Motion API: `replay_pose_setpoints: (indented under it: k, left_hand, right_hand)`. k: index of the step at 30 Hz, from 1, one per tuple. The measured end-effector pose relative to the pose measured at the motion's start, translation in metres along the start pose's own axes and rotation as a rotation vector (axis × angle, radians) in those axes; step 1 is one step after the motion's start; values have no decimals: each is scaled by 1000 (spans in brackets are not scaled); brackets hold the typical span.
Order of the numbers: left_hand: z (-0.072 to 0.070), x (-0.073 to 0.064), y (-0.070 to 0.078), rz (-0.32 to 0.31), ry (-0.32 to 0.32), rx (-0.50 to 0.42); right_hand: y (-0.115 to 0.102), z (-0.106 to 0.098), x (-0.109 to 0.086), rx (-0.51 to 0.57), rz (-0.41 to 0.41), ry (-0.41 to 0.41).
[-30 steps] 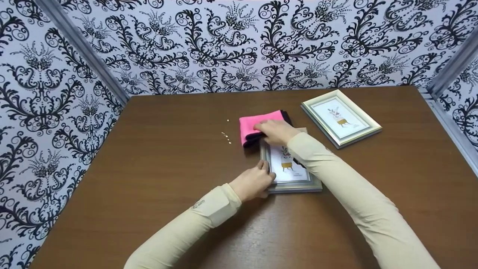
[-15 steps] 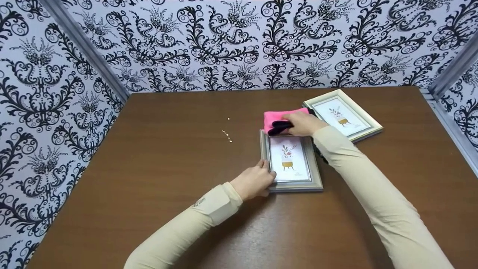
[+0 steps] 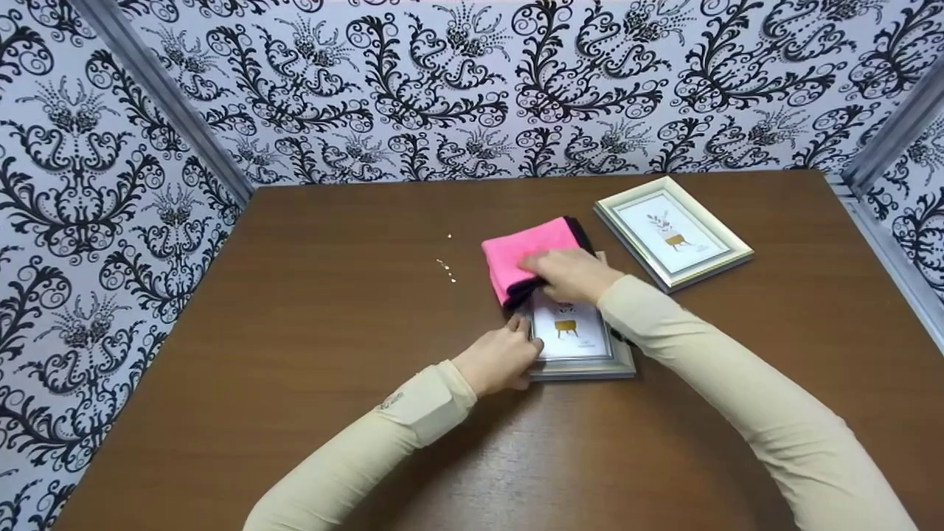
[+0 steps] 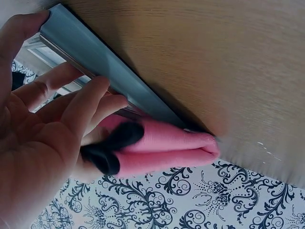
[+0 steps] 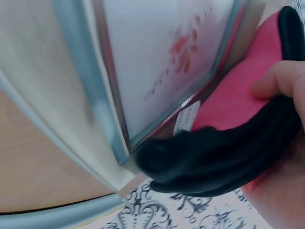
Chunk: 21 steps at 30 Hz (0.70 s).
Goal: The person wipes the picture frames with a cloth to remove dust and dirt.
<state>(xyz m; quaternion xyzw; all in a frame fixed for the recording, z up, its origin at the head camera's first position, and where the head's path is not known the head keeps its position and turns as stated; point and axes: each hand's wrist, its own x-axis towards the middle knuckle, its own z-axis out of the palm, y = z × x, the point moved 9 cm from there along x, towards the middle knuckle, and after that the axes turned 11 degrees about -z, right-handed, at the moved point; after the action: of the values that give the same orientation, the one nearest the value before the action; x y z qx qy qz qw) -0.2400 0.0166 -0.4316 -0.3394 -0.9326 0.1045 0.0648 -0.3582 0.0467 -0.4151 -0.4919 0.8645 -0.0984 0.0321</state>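
Note:
A silver-cream picture frame (image 3: 582, 365) lies on the table, showing a print of a plant in a yellow pot on legs. My left hand (image 3: 500, 360) holds its left edge near the lower corner, the thumb at one end and fingers over the border in the left wrist view. With my right hand (image 3: 575, 274) I grip a folded pink cloth (image 3: 512, 254) with black edging, thumb on the pink side. The cloth covers the frame's upper left part and overhangs its edge. In the right wrist view a small white label (image 5: 186, 117) sticks out from the cloth.
A second, similar picture frame (image 3: 703, 216) lies turned at an angle to the back right. Small white bits (image 3: 447, 268) are scattered on the brown table (image 3: 332, 295), left of the cloth. Patterned walls (image 3: 457, 96) stand behind and at the sides.
My right hand moved the cloth right along the frame's top edge, then back left and lower over its upper left corner. The left hand and both frames stayed in place.

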Motion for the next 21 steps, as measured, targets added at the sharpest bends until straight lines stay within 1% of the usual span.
replay_pose_setpoints:
  k: [2, 4, 7, 11, 14, 18, 21]
  left_hand:
    - [0, 0, 0, 0, 12, 2]
    - [-1, 0, 0, 0, 16, -3]
    - [-2, -1, -2, -4, 12, -19]
    - [-1, -2, -4, -11, -13, -45]
    - [0, -3, -5, -9, -22, -56]
    - [0, -2, -4, 4, -2, -74]
    - [-1, -1, -2, 9, 21, -86]
  right_hand:
    - [-3, 1, -4, -39, -12, 12]
    - [-3, -1, -10, -70, 3, 24]
    - [2, -5, -22, -89, 57, 29]
    - [12, -11, -39, -126, 153, 15]
    - [17, -12, -47, -156, 211, -1]
    - [14, -11, -44, -154, 240, 12]
    - [7, -10, -34, -123, 227, 51]
